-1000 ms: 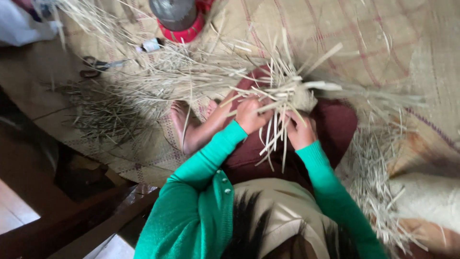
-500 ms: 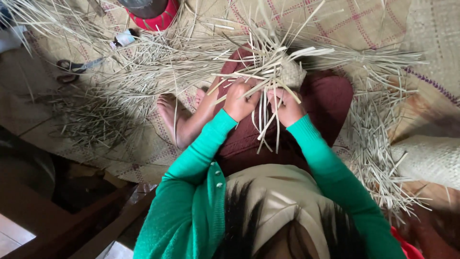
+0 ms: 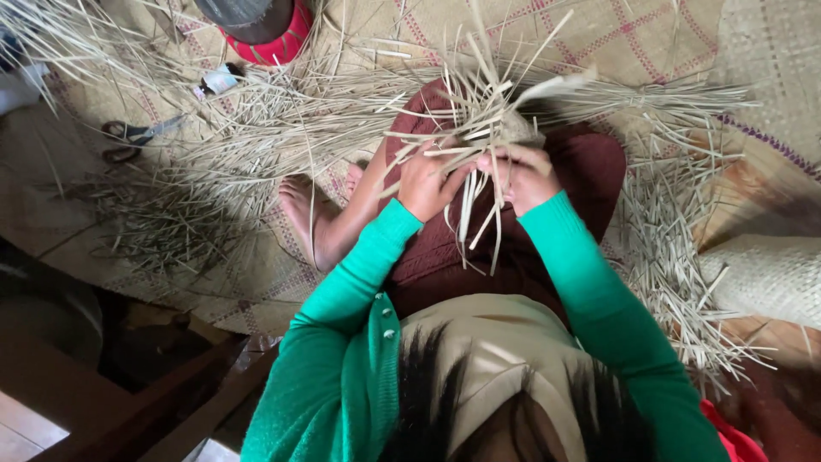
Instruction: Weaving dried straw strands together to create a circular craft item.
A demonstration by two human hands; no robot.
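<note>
Both hands, left hand (image 3: 425,181) and right hand (image 3: 523,178), now clamp the woven straw bundle (image 3: 479,115) raised higher than before; the grip apparently tightens a plait.

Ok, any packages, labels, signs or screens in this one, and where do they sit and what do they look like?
No signs or screens show.
Small tube-like item: on the woven mat at upper left, below the red-rimmed container; whitish with a dark end; too small to tell whether it is a package.
Both the left hand and right hand hold only plain straw strips.
</note>
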